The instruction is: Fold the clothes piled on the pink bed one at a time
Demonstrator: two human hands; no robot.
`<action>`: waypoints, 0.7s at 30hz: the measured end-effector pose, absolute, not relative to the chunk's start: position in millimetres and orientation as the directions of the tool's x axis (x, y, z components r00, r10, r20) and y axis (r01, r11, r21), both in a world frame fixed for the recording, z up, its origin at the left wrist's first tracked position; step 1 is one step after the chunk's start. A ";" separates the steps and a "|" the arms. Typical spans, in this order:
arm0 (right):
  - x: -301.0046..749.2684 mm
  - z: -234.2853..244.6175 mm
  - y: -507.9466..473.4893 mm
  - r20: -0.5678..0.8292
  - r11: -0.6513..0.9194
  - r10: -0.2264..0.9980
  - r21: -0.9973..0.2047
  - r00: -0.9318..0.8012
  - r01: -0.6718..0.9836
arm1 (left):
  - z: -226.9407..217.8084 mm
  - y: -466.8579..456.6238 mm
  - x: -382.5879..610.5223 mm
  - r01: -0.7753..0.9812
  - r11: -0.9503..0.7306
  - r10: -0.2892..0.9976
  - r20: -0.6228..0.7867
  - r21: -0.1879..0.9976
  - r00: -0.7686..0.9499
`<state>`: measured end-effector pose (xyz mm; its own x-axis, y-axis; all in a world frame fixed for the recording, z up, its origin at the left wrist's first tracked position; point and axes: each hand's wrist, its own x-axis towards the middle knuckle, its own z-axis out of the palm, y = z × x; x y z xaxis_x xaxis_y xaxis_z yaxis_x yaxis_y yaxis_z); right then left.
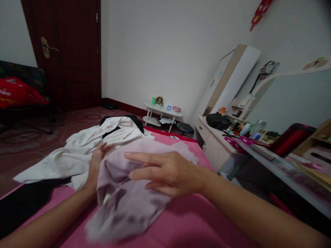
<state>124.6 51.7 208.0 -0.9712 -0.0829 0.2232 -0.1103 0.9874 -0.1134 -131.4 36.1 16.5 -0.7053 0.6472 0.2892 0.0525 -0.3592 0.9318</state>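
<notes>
A crumpled lavender garment (134, 203), made of thin fabric, spreads across the pink bed cover (191, 224). My right hand (162, 172) is over it, index finger stretched out to the left and the other fingers loosely apart. Whether those fingertips touch the cloth I cannot tell. At the garment's left edge is my left hand (97, 162), with its fingers extended away from me and the fabric against its inner side. Part of that palm is hidden by the cloth. White clothing (59, 160) lies rumpled just beyond my left hand.
Black cloth (26, 203) lies at the left of the bed. To the right stand a dressing table (217, 148) crowded with bottles and a glass-topped table (279, 165). A small white side table (162, 110) and a round stool (185, 128) are beyond the bed.
</notes>
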 end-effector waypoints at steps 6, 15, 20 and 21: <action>180.6 106.8 123.1 0.387 0.853 0.520 -0.285 -0.762 0.437 | 23.0 -17.5 -171.8 0.177 -0.111 0.869 0.183 0.978 -0.461; 210.9 38.9 151.8 0.051 0.716 0.680 -0.260 -0.732 0.647 | 0.0 -25.4 -128.4 0.853 -0.075 0.957 0.277 0.517 -0.085; 198.9 58.7 114.5 -0.081 0.756 0.646 -0.067 -0.759 0.651 | 19.1 -35.2 -102.5 0.880 -0.168 0.961 0.273 0.444 0.046; 194.8 64.9 109.2 -0.104 0.746 0.662 -0.009 -0.743 0.666 | 25.7 -38.1 -99.2 0.869 -0.219 0.955 0.279 0.443 0.098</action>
